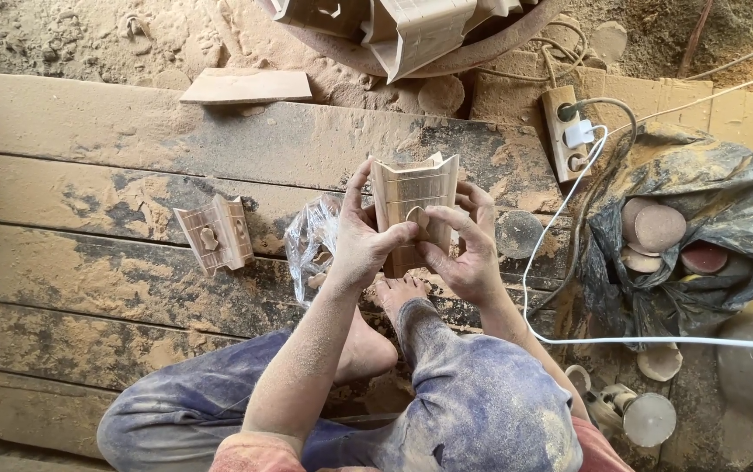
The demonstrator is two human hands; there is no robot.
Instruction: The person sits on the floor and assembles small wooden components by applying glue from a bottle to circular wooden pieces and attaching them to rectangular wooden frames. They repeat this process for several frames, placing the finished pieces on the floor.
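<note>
From the head camera, looking straight down: the person sits cross-legged in dusty blue trousers on wide, sawdust-caked wooden floor planks (131, 288), one bare foot (394, 293) showing between the knees. Both hands are raised over the lap, closed around a pale carved wooden block with a fluted face and a small cut-out hole (413, 205). The left hand (360, 240) has its grip wrapped on the block's left edge, thumb pressed on the front near the hole; the right hand (468, 249) grips the right edge, its fingers curled in at the cut-out (what the fingertips pinch there, I cannot tell). The block stands upright, held clear of the floor.

Just left of the left hand lies a crumpled clear plastic bag (309, 245) on the planks. Farther left, well apart, a second carved wooden piece with a cut-out (216, 232) lies flat. To the right, a dark dusty plastic sack (700, 227) holds round sanding discs (656, 227). A wooden power strip (562, 131) with a white plug (579, 134) sits above it, its white cable (534, 288) trailing down past the right knee. At the top edge more carved wooden pieces (411, 31) are piled.
</note>
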